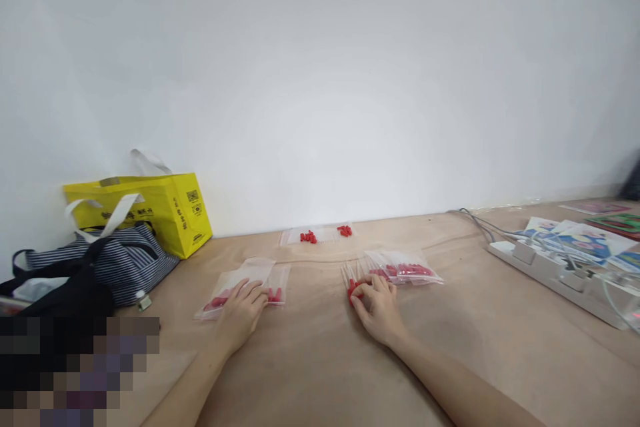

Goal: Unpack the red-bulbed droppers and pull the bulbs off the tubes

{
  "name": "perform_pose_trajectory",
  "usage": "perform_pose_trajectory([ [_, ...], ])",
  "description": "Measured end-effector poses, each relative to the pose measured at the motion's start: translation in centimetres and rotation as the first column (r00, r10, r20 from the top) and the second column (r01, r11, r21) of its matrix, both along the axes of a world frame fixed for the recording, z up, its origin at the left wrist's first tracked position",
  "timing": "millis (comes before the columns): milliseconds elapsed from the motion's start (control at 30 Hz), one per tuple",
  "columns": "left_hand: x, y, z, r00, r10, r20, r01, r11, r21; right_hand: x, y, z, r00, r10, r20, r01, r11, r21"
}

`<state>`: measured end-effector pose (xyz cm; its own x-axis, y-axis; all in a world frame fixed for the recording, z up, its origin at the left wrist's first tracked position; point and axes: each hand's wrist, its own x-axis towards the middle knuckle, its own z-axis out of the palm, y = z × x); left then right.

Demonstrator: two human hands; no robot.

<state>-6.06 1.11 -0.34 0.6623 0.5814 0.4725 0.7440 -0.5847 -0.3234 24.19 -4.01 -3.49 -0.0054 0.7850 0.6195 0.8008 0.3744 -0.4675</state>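
My left hand (241, 315) lies with its fingers stretched over clear plastic bags (256, 269) that hold red pieces (275, 295). My right hand (379, 308) is closed in a pinch, thumb against fingertips, on a small bunch of red-ended thin sticks (351, 285). Their pale slender shafts point away from me; their exact kind is too small to tell. Just beyond that hand, more clear bags (415, 271) with red pieces overlap one another. By the wall, another clear bag (327, 235) lies flat with two clusters of red pieces.
At the left stand a yellow shopping bag (187, 213) and a striped bag (133, 263), with a small bottle (143, 300) beside them. On the right are a white power strip (555, 273) with cables and several printed sheets (575, 240). A white wall (330, 80) borders the wooden table (315, 360).
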Motion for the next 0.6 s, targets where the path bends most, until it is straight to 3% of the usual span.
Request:
perform_pose_trajectory([
  [133,1.7,-0.5,0.5,0.998,-0.005,0.064,0.005,1.000,-0.011,0.0,-0.1,0.1,1.000,-0.002,0.027,0.002,1.000,0.005],
  [267,4.2,-2.0,0.9,0.979,0.021,0.204,0.012,0.987,-0.158,-0.2,-0.5,0.5,0.997,0.022,0.070,-0.024,1.000,0.018],
  [467,8.9,-3.9,-0.1,0.922,0.035,0.386,0.109,0.932,-0.346,-1.1,-0.8,0.4,0.977,0.118,0.176,-0.123,0.992,0.021],
  [600,9.5,-4.9,0.1,0.893,0.022,0.449,0.205,0.868,-0.452,-1.5,-0.7,0.3,0.952,0.165,0.258,-0.178,0.984,0.028],
])
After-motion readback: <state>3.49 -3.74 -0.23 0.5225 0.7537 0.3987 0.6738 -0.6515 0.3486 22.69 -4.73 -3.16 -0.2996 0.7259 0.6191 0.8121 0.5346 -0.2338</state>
